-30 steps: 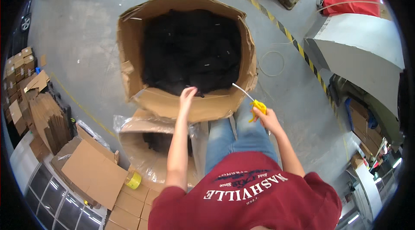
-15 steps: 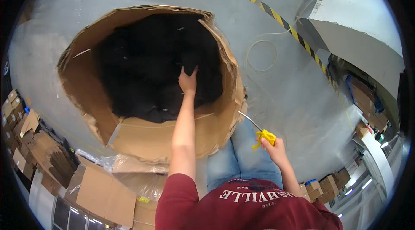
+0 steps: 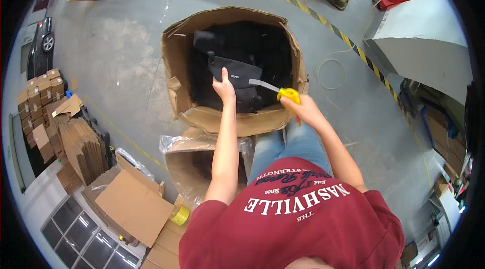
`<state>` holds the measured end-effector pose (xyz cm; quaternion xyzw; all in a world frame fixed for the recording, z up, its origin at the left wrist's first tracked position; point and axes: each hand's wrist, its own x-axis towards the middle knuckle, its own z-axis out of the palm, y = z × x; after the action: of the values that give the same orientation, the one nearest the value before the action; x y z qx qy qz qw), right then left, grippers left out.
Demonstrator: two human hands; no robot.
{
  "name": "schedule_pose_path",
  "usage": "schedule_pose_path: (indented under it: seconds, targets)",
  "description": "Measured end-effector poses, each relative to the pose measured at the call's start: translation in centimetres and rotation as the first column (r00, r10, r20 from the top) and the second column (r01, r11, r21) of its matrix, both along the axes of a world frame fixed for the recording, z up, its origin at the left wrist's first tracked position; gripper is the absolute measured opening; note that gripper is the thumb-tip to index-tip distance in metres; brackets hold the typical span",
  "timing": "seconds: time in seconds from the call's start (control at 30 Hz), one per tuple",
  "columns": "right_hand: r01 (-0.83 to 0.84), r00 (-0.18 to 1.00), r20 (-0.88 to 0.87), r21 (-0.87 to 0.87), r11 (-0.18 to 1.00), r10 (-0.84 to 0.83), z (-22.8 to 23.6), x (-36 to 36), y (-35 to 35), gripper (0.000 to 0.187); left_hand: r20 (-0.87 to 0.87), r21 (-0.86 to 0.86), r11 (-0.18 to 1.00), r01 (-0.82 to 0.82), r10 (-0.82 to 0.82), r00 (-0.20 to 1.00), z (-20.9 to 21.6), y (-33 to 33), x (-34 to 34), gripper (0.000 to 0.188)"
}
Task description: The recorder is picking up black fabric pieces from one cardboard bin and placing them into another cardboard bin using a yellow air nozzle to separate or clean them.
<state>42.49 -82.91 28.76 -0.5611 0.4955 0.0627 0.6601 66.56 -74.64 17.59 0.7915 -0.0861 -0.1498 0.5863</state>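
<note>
My left hand (image 3: pixel 225 90) grips the near edge of a black fabric pouch (image 3: pixel 237 71) with small white print, thumb on top. The pouch is held over a large open cardboard box (image 3: pixel 184 84) filled with dark items (image 3: pixel 268 46), too dark to tell apart. My right hand (image 3: pixel 303 109) is closed around a yellow air blow gun (image 3: pixel 289 95). Its thin metal nozzle, smeared by motion, points left at the pouch's right side; whether it touches the pouch I cannot tell.
A smaller plastic-lined carton (image 3: pixel 189 168) stands on the near side of the big box. Flattened cardboard (image 3: pixel 81 148) and stacked cartons (image 3: pixel 43 97) are at the left. A clear hose (image 3: pixel 332 74) lies coiled on the floor at right, near a yellow-black floor stripe (image 3: pixel 348 41).
My left hand has lifted a black pouch from among the dark items. My right hand has brought the blow gun up and left, over the box. The view has shifted, so the box appears farther right.
</note>
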Motion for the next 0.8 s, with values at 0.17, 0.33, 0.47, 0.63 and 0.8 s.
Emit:
schedule_pose_path:
  seconds: [0.17, 0.33, 0.47, 0.63, 0.8]
  targets:
    - [-0.110, 0.994, 0.025, 0.085, 0.990, 0.108, 2.0, 0.6, 0.8, 0.046, -0.215, -0.126, 0.990, -0.070, 0.042, 0.976, 2.7, 2.7, 1.2, 0.033]
    - [-0.014, 0.999, -0.046, -0.006, 1.000, 0.014, 1.6, -1.0, 1.3, 0.047, -0.772, -0.245, 0.898, -0.366, 0.048, 0.634, 5.1, 3.2, 0.3, 0.027]
    - [0.055, 0.992, 0.112, 0.013, 0.998, -0.056, 2.5, 0.9, 2.8, 0.047, -0.753, -0.386, 0.559, -0.734, -0.651, -0.100, 2.6, 9.5, 3.4, 0.030]
    - [-0.206, 0.969, 0.135, -0.006, 0.979, 0.205, 1.3, 1.0, 4.2, 0.044, -0.821, -0.504, 0.835, -0.222, -0.383, 0.422, 4.9, 22.6, 4.4, 0.034]
    - [-0.131, 0.991, -0.006, 0.049, 0.990, 0.132, -1.3, -2.6, 3.3, 0.047, -0.031, 0.907, 0.413, -0.082, 0.260, 0.965, 10.9, 38.1, 1.3, 0.051]
